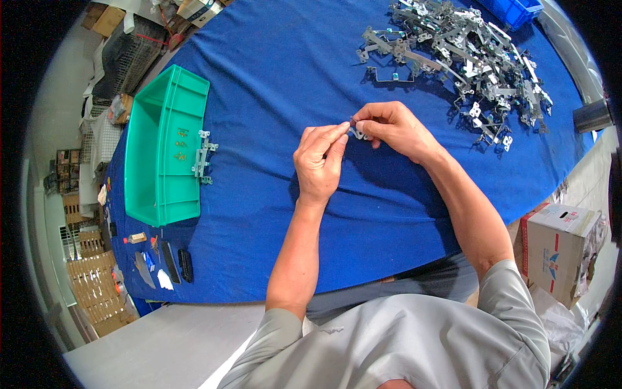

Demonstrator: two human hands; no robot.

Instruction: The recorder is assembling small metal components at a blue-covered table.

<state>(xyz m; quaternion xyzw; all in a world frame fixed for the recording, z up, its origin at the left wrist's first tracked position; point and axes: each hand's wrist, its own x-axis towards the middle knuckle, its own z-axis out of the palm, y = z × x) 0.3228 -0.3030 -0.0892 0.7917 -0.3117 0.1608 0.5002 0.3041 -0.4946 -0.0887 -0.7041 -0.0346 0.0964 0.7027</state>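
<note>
Over the middle of the blue-covered table, my left hand (pixel 317 162) and my right hand (pixel 398 129) meet at the fingertips. Both pinch a small silvery metal bracket (pixel 360 135), of which only a pale end with holes shows; my fingers hide the rest. Beyond my right hand lies a loose heap of similar metal brackets (pixel 473 58), with a single bracket (pixel 391 78) at its near left edge. To the left of my left hand, several finished-looking metal brackets (pixel 204 157) stand lined up against a green plastic bin (pixel 184 201).
Small brass-coloured pieces (pixel 181 155) sit at the green bin. At the table's left corner are a small red-capped bottle (pixel 135 238), a black case (pixel 186 266) and white paper (pixel 164 280). A blue bin (pixel 512 10) stands far right; a carton (pixel 560 249) is beside the table.
</note>
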